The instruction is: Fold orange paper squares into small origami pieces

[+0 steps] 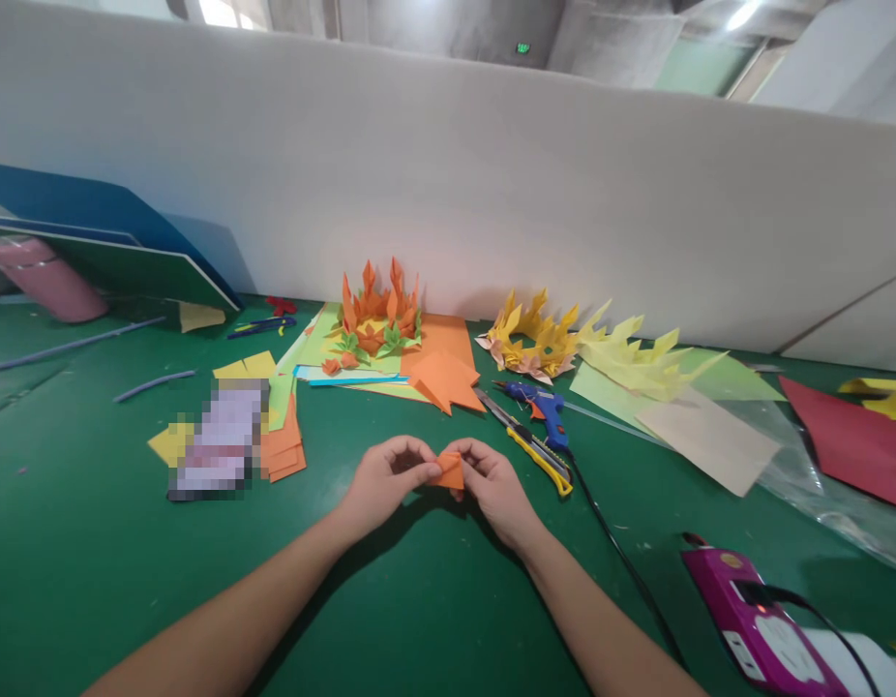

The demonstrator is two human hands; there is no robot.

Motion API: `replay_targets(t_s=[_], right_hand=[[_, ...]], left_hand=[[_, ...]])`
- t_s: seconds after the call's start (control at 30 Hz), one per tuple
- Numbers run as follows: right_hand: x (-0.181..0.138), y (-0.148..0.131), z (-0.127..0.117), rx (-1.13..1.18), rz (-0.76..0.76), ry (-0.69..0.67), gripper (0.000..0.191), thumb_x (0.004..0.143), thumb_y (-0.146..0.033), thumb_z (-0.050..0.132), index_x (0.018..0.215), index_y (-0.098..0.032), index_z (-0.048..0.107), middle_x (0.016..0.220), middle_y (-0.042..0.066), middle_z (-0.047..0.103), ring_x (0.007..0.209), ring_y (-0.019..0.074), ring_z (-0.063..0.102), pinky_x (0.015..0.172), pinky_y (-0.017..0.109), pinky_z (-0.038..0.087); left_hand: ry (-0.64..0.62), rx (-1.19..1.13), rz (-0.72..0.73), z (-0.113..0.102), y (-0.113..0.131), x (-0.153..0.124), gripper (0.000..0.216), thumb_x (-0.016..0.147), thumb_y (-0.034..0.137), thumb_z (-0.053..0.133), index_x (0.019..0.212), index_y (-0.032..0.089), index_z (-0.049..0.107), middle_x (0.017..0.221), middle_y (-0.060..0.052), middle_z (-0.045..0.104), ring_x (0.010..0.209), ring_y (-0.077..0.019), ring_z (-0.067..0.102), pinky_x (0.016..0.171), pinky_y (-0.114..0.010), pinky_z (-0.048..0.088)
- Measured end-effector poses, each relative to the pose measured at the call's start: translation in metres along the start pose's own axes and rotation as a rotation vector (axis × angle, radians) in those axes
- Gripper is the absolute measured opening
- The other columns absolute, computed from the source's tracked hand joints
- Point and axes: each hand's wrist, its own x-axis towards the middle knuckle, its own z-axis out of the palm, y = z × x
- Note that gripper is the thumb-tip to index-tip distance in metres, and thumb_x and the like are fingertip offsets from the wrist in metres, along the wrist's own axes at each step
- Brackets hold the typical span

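Note:
A small folded piece of orange paper (pixel 449 471) is pinched between my two hands, just above the green table. My left hand (pixel 391 481) grips its left side with thumb and fingers. On the other side, my right hand (pixel 498 486) pinches the right edge, its fingertips partly behind the paper. Beyond my hands lies a larger orange paper cutout with pointed ends (pixel 444 379). A yellow utility knife (pixel 539 460) and a blue hot glue gun (pixel 539 405) rest to the right of my right hand. Orange paper squares (pixel 284 453) are stacked to the left.
An orange paper crown (pixel 379 324) and a yellow paper crown (pixel 539 334) stand at the back by the white partition (pixel 448 194). A pixelated phone-like object (pixel 223 440) lies left. The glue gun's black cord (pixel 622 552) runs near a magenta power strip (pixel 753 610).

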Motion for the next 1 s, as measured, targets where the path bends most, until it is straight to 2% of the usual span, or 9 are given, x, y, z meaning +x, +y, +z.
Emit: replay_targets(t_s=[0.2,0.33,0.47,0.67,0.87,1.0], right_hand=[[0.000,0.001,-0.001,-0.009,0.024,-0.033,0.028,0.063,-0.042,0.073,0.075,-0.018,0.063,0.057,-0.005,0.056,0.045,0.0061,0.044,0.044,0.019,0.035],[0.000,-0.002,0.000,-0.039,0.031,-0.011,0.029,0.060,-0.041,0.075,0.075,-0.018,0.066,0.062,-0.003,0.061,0.050,0.0076,0.047,0.047,0.020,0.038],[-0.002,-0.007,0.001,-0.100,0.010,0.005,0.027,0.058,-0.041,0.075,0.071,-0.018,0.067,0.058,-0.003,0.061,0.051,0.0089,0.048,0.050,0.022,0.040],[-0.004,-0.010,0.000,-0.143,-0.024,-0.004,0.023,0.060,-0.039,0.074,0.064,-0.017,0.067,0.057,-0.003,0.059,0.051,0.0092,0.047,0.051,0.022,0.039],[-0.004,-0.009,0.000,-0.132,-0.053,0.012,0.024,0.059,-0.038,0.076,0.062,-0.017,0.064,0.057,-0.004,0.056,0.051,0.0083,0.045,0.049,0.021,0.037],[-0.004,-0.007,0.000,-0.124,-0.077,0.000,0.026,0.058,-0.038,0.076,0.059,-0.017,0.060,0.058,-0.004,0.055,0.051,0.0084,0.045,0.049,0.021,0.036]], left_hand=[[-0.026,-0.089,-0.062,-0.001,0.000,0.000,0.025,0.054,0.029,0.078,0.064,0.015,0.059,0.059,0.004,0.059,0.056,-0.0085,0.053,0.059,-0.022,0.043],[-0.036,-0.081,-0.073,0.000,-0.003,0.001,0.027,0.056,0.033,0.077,0.065,0.014,0.060,0.062,0.002,0.062,0.060,-0.0109,0.057,0.064,-0.025,0.046],[-0.048,-0.045,0.034,-0.001,-0.006,0.002,0.026,0.057,0.035,0.076,0.063,0.015,0.061,0.069,0.000,0.062,0.066,-0.0125,0.058,0.067,-0.027,0.047],[-0.042,0.054,0.184,-0.002,-0.006,0.001,0.022,0.061,0.033,0.074,0.058,0.016,0.061,0.067,0.001,0.058,0.064,-0.0115,0.054,0.062,-0.025,0.045],[-0.050,0.057,0.196,-0.001,-0.004,0.000,0.022,0.062,0.032,0.073,0.058,0.015,0.059,0.069,0.000,0.056,0.064,-0.0116,0.054,0.062,-0.025,0.044],[-0.116,0.030,0.184,-0.001,-0.004,0.000,0.022,0.064,0.032,0.072,0.060,0.015,0.058,0.069,0.000,0.056,0.065,-0.0115,0.052,0.063,-0.025,0.043]])
